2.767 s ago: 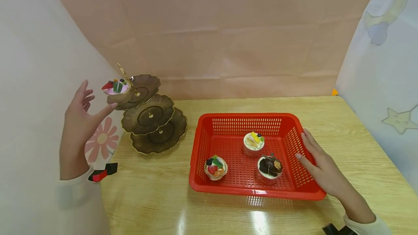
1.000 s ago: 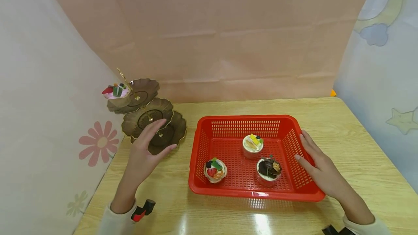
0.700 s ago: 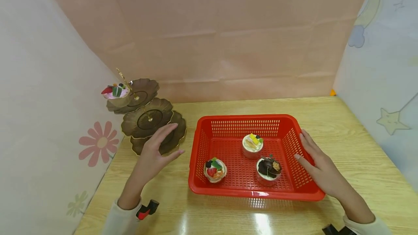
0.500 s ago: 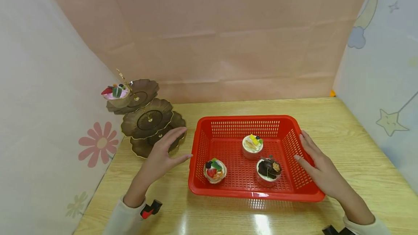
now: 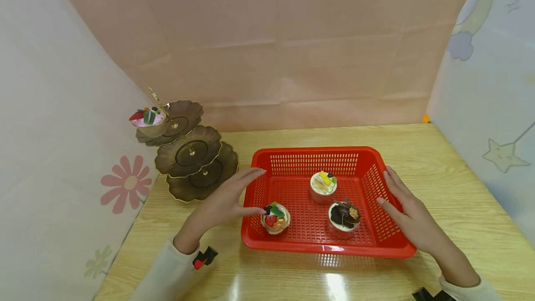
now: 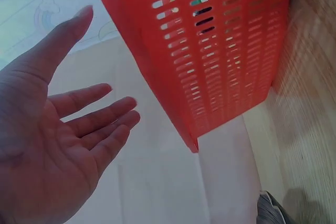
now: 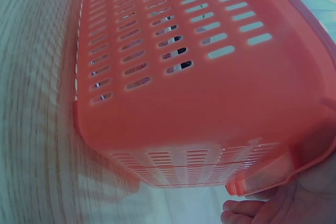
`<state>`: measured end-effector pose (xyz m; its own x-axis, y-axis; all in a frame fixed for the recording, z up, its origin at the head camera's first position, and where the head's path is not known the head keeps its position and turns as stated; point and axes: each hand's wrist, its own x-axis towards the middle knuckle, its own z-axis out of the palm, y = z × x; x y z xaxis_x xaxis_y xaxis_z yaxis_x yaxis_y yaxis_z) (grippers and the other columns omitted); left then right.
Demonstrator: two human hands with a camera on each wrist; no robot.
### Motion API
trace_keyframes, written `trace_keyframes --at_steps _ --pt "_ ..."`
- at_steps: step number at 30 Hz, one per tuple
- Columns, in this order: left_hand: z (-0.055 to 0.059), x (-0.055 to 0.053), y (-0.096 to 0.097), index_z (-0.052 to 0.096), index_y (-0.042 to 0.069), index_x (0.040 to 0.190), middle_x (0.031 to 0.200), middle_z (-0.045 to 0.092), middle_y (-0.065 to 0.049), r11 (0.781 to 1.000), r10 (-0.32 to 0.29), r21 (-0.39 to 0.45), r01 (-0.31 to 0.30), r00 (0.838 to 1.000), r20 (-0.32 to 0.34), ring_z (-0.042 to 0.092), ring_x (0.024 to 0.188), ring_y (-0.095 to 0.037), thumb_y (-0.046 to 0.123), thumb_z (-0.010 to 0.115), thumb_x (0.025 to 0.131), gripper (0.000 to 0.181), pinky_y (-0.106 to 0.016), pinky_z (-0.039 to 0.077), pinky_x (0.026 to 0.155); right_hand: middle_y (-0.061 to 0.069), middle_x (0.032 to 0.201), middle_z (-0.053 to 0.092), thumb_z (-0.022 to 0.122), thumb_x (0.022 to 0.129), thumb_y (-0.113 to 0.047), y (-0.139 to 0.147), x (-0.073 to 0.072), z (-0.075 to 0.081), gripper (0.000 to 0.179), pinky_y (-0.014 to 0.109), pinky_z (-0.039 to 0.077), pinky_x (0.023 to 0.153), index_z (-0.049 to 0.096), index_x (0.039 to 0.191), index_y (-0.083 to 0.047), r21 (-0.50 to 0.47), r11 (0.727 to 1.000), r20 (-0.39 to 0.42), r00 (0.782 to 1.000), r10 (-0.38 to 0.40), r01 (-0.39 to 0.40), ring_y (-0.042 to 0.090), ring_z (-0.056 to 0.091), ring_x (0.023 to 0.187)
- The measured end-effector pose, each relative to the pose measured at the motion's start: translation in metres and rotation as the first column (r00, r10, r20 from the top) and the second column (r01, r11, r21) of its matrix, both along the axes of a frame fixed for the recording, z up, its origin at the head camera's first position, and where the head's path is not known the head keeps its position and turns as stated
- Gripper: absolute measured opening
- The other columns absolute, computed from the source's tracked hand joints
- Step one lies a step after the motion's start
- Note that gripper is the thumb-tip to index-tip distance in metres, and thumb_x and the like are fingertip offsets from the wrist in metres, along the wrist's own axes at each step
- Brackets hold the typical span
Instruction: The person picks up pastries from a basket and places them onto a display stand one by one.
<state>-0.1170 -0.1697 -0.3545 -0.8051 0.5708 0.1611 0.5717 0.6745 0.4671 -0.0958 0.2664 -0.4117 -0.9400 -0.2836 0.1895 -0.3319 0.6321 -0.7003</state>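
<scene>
My left hand reaches over the left rim of a red plastic basket, fingers and thumb spread apart with nothing between them. Its thumb tip is at the edge of a fruit-topped cupcake in the basket; I cannot tell if they touch. In the left wrist view, the hand is beside the basket's side wall. My right hand holds the basket's right rim, thumb over the inside and fingers outside. The right wrist view shows curled fingers under the rim.
A cupcake with yellow topping and a chocolate-topped one are also in the basket. At left, a three-tier brown stand bears a pink-cream cupcake on its top plate. Walls border the wooden table left, right and behind.
My left hand has left the pink-cream cupcake on the stand's top plate and moved down and right to the basket's left side. The right hand and basket have stayed in place.
</scene>
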Motion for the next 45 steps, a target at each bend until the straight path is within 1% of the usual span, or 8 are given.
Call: trace_keyframes --at_steps 7,14,18,21,23,33,38,45 --pt "0.001 -0.001 0.014 0.034 0.022 0.146 0.146 0.035 0.002 0.989 -0.041 -0.141 0.046 0.998 0.039 0.035 0.132 -0.018 0.052 0.076 0.071 0.092 -0.037 0.039 0.101 -0.007 0.157 -0.002 0.051 0.098 -0.023 0.0 -0.001 0.001 0.067 0.019 0.004 0.107 0.01 0.151 -0.018 -0.008 1.0 0.015 1.0 0.004 -0.004 0.028 0.005 0.142" --pt "-0.001 -0.002 0.024 0.034 0.015 0.146 0.146 0.035 -0.004 0.951 -0.148 -0.257 0.173 0.983 0.112 0.038 0.13 -0.019 0.05 0.077 0.071 0.093 -0.033 0.042 0.098 -0.009 0.157 -0.003 0.05 0.099 -0.023 0.001 0.0 0.0 0.067 0.024 0.005 0.11 0.008 0.152 -0.019 -0.006 1.0 0.034 0.999 -0.002 0.002 0.022 0.003 0.143" --pt "-0.003 -0.001 0.027 0.036 0.012 0.145 0.144 0.037 -0.005 0.932 -0.179 -0.295 0.211 0.975 0.133 0.037 0.131 -0.02 0.047 0.078 0.071 0.091 -0.031 0.04 0.1 -0.01 0.157 -0.004 0.049 0.099 -0.024 0.001 -0.001 -0.001 0.067 0.04 0.007 0.113 0.008 0.152 -0.019 -0.019 1.0 0.047 0.999 0.004 -0.003 0.022 0.002 0.143" --pt "-0.006 -0.001 0.029 0.035 0.014 0.146 0.143 0.037 -0.004 0.921 -0.167 -0.33 0.205 0.976 0.14 0.037 0.131 -0.019 0.044 0.08 0.07 0.093 -0.031 0.042 0.099 -0.009 0.157 -0.003 0.05 0.099 -0.024 0.001 -0.001 -0.001 0.067 0.056 0.008 0.11 0.009 0.152 -0.019 -0.035 0.999 0.051 0.999 0.01 -0.008 0.027 0.002 0.143" --pt "-0.007 0.0 0.031 0.033 0.016 0.147 0.143 0.038 -0.004 0.911 -0.155 -0.362 0.197 0.978 0.14 0.038 0.13 -0.019 0.043 0.081 0.069 0.095 -0.03 0.043 0.097 -0.01 0.156 -0.003 0.05 0.099 -0.025 0.001 -0.001 -0.001 0.067 0.05 0.007 0.112 0.009 0.152 -0.02 -0.029 1.0 0.055 0.998 0.007 -0.005 0.026 0.003 0.143" --pt "-0.01 -0.003 0.043 0.045 0.011 0.137 0.133 0.047 -0.004 0.844 -0.165 -0.511 0.165 0.985 0.045 0.048 0.119 -0.018 0.038 0.086 0.063 0.09 -0.029 0.046 0.093 -0.01 0.156 -0.003 0.05 0.099 -0.024 0.001 -0.001 -0.002 0.067 0.068 0.011 0.102 0.009 0.152 -0.02 -0.04 0.999 0.06 0.998 0.005 -0.002 0.029 0.003 0.143" --pt "-0.011 -0.006 0.049 0.054 0.012 0.123 0.117 0.054 0.0 0.821 -0.169 -0.551 0.15 0.985 0.017 0.053 0.105 -0.014 0.037 0.088 0.06 0.076 -0.026 0.049 0.086 -0.01 0.157 -0.003 0.049 0.099 -0.024 0.002 -0.001 -0.002 0.066 0.065 0.01 0.105 0.009 0.152 -0.02 -0.035 0.999 0.058 0.998 0.006 -0.004 0.027 0.002 0.143" --pt "-0.013 -0.01 0.058 0.058 0.014 0.111 0.098 0.056 0.006 0.794 -0.166 -0.582 0.179 0.983 0.077 0.054 0.089 -0.009 0.034 0.09 0.06 0.064 -0.023 0.049 0.077 -0.01 0.157 -0.004 0.048 0.1 -0.025 0.002 -0.001 0.0 0.066 0.059 0.009 0.108 0.008 0.152 -0.02 -0.029 1.0 0.059 0.998 0.008 -0.006 0.025 0.002 0.143"
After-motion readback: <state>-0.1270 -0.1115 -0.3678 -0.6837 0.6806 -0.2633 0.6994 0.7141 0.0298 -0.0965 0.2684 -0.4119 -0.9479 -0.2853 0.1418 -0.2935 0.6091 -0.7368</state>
